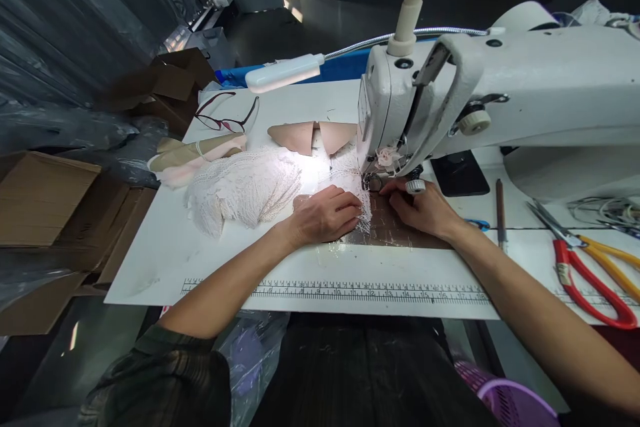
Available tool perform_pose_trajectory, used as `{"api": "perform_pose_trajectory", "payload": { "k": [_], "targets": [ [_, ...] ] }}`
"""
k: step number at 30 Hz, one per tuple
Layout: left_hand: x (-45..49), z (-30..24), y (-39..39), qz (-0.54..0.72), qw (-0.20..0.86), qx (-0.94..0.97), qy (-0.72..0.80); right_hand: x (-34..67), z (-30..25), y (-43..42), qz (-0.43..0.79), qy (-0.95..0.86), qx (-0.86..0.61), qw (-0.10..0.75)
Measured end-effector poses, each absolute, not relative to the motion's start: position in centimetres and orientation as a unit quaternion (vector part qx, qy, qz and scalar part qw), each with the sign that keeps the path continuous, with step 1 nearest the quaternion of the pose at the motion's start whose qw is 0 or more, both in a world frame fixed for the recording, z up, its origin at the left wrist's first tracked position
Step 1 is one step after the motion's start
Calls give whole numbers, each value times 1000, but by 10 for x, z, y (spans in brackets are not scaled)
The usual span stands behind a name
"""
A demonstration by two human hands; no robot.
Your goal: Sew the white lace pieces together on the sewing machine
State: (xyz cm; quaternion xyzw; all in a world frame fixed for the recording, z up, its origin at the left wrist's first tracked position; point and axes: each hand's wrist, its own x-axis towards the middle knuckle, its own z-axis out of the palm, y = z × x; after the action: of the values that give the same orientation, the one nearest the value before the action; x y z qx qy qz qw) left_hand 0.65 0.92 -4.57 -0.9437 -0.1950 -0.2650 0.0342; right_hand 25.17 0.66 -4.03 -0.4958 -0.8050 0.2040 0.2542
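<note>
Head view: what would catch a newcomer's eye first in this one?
The white sewing machine fills the upper right, its lamp lighting a heap of white lace at table centre. Both hands lie flat by the needle: the left hand presses on the lace, the right hand rests beside the presser foot. Red-handled scissors lie at the far right.

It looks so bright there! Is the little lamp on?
On. The lamp throws a bright patch on the white lace under it.
</note>
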Motion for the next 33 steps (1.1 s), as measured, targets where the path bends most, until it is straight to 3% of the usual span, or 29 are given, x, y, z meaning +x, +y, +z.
{"api": "perform_pose_trajectory", "payload": {
  "k": [5,11,24,33],
  "targets": [
    [8,-44,8,-275,45,-940,-196,256,-45,-1,152,-880,-420,161],
    [9,-45,7,-263,34,-943,-201,254,-43,-1,116,-879,-448,115],
    [9,-39,16,-234,-52,-949,-207,252,-42,-3,110,-874,-462,102],
    [11,-45,4,-260,31,-939,-223,251,-44,-5,70,-883,-451,109]
  ]
}}
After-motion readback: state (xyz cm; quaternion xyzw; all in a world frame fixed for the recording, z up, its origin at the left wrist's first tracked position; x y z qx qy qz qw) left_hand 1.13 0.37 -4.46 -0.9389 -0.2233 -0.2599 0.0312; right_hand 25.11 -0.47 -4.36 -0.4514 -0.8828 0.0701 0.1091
